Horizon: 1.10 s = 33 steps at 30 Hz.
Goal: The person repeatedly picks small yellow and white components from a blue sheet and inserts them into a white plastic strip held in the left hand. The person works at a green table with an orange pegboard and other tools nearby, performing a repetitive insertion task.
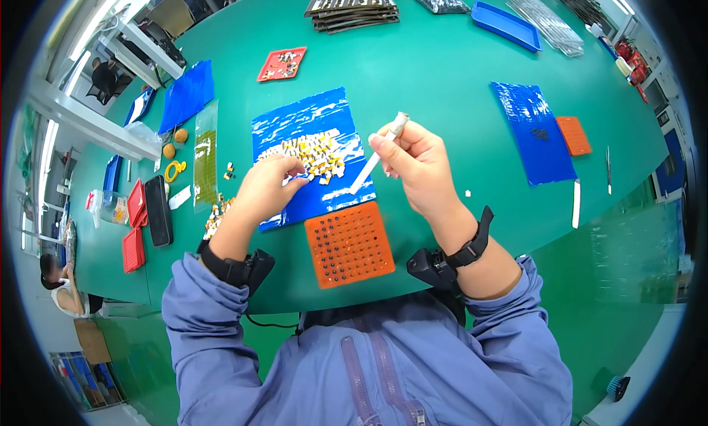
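Note:
My right hand (420, 164) is closed around a slim white stick (364, 177) with a wrapped upper end. The stick's lower tip slants down to the blue sheet (295, 113). At the left edge of a pile of small white-and-yellow parts (317, 155) on that sheet is my left hand (269, 186). Its thumb and forefinger are apart, with no part visible between them; the other fingers are partly hidden. Just in front of the sheet lies an orange block with rows of holes (350, 245), dark round pieces sitting in many of them, mostly on its left side.
Beyond the sheet sits a red tray (282, 63) of small parts. To the right are another blue sheet (532, 131) with dark bits, an orange block (574, 135) and tweezers (608, 169). A black case (158, 211) and red trays (134, 249) lie left. Stacked grey trays (350, 9) stand far back.

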Motion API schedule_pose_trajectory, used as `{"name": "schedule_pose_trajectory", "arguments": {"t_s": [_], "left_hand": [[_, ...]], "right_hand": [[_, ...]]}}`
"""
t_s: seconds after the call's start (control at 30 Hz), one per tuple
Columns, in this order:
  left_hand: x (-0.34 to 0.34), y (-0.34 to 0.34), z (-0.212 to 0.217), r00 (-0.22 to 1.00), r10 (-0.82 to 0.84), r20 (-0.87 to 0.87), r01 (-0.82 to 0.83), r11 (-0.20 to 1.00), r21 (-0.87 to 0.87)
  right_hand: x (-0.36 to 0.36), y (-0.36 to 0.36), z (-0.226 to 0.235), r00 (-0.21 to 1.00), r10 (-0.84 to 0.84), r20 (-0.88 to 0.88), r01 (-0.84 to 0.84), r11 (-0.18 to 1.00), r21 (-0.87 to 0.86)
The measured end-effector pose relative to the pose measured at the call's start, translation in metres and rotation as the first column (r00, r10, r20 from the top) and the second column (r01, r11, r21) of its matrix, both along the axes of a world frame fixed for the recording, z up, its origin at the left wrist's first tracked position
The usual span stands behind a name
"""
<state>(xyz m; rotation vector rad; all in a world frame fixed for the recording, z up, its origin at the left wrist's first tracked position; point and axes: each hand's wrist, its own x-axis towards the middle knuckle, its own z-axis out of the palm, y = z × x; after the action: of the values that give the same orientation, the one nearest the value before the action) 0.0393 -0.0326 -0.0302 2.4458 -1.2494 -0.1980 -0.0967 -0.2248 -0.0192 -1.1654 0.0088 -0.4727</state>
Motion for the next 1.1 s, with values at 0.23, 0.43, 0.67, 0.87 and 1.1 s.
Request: {"name": "schedule_pose_trajectory", "arguments": {"t_s": [0.23, 0.43, 0.67, 0.87, 1.1], "left_hand": [[0.001, -0.017, -0.013, 0.981, 0.056, -0.185, -0.065, 0.997, -0.041], [-0.007, -0.012, 0.000, 0.999, -0.032, -0.041, 0.027, 0.995, -0.101], [-0.037, 0.018, 0.030, 0.740, -0.115, -0.663, -0.272, 0.850, -0.451], [-0.053, 0.018, 0.013, 0.398, -0.670, -0.627, -0.442, 0.459, -0.771], [-0.050, 0.019, -0.006, 0.125, -0.815, -0.566, -0.545, 0.420, -0.726]], "right_hand": [[-0.001, 0.000, -0.001, 0.999, 0.045, 0.012, -0.046, 0.998, 0.033], [-0.004, 0.002, 0.000, 0.996, 0.081, 0.038, -0.083, 0.996, 0.045], [-0.014, 0.002, 0.013, 0.984, 0.173, 0.027, -0.174, 0.985, 0.018], [-0.015, 0.002, 0.014, 0.959, 0.270, -0.082, -0.273, 0.961, -0.038], [-0.015, 0.007, 0.014, 0.946, 0.305, -0.105, -0.320, 0.929, -0.186]]}}
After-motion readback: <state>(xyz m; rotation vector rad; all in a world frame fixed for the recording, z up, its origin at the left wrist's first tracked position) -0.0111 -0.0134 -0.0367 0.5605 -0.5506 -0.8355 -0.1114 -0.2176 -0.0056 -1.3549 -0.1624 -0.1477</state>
